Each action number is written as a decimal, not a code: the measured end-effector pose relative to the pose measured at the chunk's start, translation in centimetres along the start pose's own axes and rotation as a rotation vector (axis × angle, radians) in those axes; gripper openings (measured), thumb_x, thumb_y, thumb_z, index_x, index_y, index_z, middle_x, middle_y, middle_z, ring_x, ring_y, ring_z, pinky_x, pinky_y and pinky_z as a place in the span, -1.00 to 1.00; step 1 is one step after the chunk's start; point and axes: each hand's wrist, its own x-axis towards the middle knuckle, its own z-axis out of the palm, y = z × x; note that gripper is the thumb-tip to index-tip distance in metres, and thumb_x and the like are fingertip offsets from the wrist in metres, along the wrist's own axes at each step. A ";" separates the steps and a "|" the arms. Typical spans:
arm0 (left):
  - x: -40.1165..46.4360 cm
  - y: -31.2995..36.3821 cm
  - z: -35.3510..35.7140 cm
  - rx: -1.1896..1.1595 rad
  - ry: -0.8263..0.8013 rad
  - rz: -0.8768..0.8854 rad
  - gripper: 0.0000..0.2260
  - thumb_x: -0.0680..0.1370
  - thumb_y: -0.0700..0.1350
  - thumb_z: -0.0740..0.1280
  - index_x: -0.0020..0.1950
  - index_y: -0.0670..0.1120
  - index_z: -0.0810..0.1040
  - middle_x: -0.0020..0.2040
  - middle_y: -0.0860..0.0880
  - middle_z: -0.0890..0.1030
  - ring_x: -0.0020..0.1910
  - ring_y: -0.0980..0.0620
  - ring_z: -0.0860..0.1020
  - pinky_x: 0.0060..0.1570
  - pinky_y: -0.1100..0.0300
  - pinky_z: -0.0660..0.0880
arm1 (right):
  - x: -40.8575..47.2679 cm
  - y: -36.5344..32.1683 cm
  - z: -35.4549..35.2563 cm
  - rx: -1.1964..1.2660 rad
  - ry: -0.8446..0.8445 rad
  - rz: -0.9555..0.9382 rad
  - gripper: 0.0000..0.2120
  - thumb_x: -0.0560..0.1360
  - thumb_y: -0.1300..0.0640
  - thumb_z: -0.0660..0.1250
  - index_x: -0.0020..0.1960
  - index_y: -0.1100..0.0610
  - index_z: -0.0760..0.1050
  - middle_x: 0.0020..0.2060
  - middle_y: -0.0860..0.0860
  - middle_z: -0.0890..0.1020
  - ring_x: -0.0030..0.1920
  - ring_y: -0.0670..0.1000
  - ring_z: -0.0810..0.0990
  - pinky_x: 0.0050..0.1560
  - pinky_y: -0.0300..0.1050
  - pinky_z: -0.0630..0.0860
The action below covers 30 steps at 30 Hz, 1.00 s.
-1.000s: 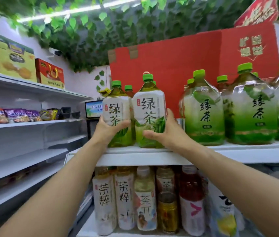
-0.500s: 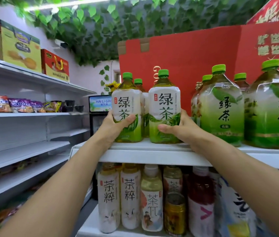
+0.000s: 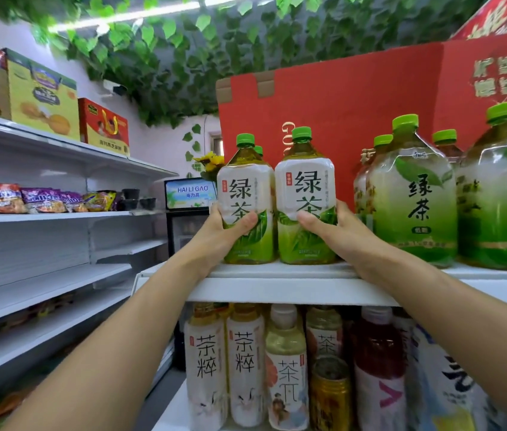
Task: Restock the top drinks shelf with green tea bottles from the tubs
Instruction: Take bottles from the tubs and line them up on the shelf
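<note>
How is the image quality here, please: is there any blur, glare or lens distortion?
Head view: the two held bottles and both hands are sharp; the strip light glares; leaves smear at the top-left corner; wide-angle bending curves the shelf and stretches edges.

Pretty cozy little shop corner. Fake ivy (image 3: 183,51) hangs all over the ceiling with a strip light (image 3: 127,14) glowing through it. White wall shelves (image 3: 59,275) run down the left, a few snack packs (image 3: 43,200) and boxes (image 3: 43,94) up top. Big red cardboard display (image 3: 354,98) at the back, plus a small fridge (image 3: 188,225) with a HAI LI GAO sign.
</note>
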 end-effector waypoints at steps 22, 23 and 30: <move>2.7 1.1 -2.2 -0.357 -0.364 -0.079 -0.03 -0.17 0.16 0.73 0.21 -0.02 0.57 0.04 -0.09 0.74 -0.02 -0.03 0.72 -0.15 0.09 0.67 | 1.7 0.4 0.2 0.215 -0.050 0.119 -0.24 0.17 -0.36 0.52 0.31 -0.10 0.51 0.12 -0.05 0.70 0.21 0.06 0.62 0.36 0.16 0.42; 2.6 1.1 -2.2 -0.349 -0.367 -0.075 -0.03 -0.16 0.17 0.73 0.22 -0.01 0.57 0.04 -0.08 0.74 -0.01 -0.02 0.72 -0.14 0.10 0.67 | 1.7 0.4 0.1 0.214 -0.050 0.122 -0.22 0.16 -0.35 0.52 0.31 -0.09 0.51 0.12 -0.05 0.69 0.21 0.06 0.62 0.35 0.16 0.42; 1.4 1.7 -2.0 -0.224 -0.379 -0.019 -0.01 -0.09 0.26 0.69 0.29 0.01 0.51 0.09 -0.04 0.73 0.06 0.00 0.71 -0.09 0.14 0.65 | 1.6 0.9 -0.4 0.199 -0.002 0.099 0.00 -0.01 -0.43 0.58 0.34 -0.09 0.45 0.16 -0.04 0.67 0.20 0.07 0.62 0.31 0.17 0.46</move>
